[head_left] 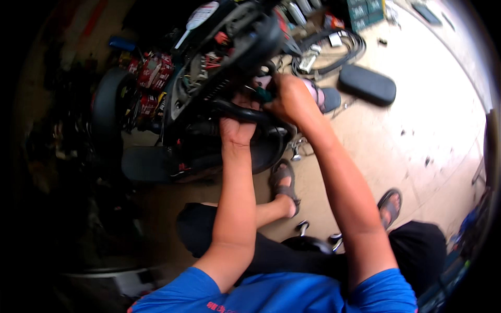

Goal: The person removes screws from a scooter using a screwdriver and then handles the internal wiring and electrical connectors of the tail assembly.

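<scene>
A dark scooter (182, 104), its upper panel open with wires and red parts showing inside, stands in front of me. My left hand (239, 128) reaches palm up beneath a curved black bar (237, 110) on its near side; the fingers are mostly hidden in the shadow there. On the bar's right, my right hand (290, 99) is closed, with its fingers curled toward the scooter. Next to those fingertips shows a small dark-green piece (262, 94), like a tool handle, though blur hides its exact kind. Both forearms come up from below.
A black padded cushion (367, 84) lies on the pale floor to the right. Beyond the scooter are a coil of black cable (358, 49) and green boxes (367, 14). At left stand a tyre (108, 99) and red packages (155, 70). Stool casters (302, 227) are below me.
</scene>
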Motion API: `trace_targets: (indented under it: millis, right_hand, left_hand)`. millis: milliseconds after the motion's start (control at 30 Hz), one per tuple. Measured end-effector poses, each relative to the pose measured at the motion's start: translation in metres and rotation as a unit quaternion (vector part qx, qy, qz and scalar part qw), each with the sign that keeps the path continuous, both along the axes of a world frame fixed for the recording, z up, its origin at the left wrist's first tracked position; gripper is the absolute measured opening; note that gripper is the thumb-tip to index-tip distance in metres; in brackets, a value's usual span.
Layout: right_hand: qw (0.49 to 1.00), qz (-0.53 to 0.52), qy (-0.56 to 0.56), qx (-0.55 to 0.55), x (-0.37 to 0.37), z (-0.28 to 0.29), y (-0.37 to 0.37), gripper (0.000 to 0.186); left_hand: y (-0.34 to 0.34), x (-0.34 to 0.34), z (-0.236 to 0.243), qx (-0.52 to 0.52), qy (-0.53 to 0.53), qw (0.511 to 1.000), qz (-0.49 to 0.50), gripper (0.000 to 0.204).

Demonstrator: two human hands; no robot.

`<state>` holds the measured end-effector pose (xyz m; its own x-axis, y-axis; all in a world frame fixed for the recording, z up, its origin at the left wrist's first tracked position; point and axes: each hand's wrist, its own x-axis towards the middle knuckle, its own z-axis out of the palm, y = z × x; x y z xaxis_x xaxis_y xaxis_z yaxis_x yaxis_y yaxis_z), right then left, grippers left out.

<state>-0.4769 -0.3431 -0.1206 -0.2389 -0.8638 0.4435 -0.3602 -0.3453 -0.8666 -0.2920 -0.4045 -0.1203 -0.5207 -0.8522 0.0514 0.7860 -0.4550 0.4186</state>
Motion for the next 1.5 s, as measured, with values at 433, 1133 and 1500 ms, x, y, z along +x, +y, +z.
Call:
trace_targets:
  millis: [433, 1133, 1500]
  right_hand:
    - [0.981, 0.025, 0.067, 0.179, 0.012, 0.038, 0.007, 0.047]
    - [0.960, 0.181, 0.064, 0.202, -0.006, 0.031, -0.008, 0.033]
    - [0.976, 0.087, 0.134, 0.147, -0.010, 0.028, 0.005, 0.036]
  left_hand:
    - [-0.001, 0.004, -0.008, -0.088, -0.061, 0.994, -0.006, 0.045]
    - [-0.020, -0.019, -0.061, 0.022, -0.049, 0.998, 0.019, 0.041]
    - [-0.022, -0.021, -0.076, 0.067, -0.055, 0.996, -0.012, 0.034]
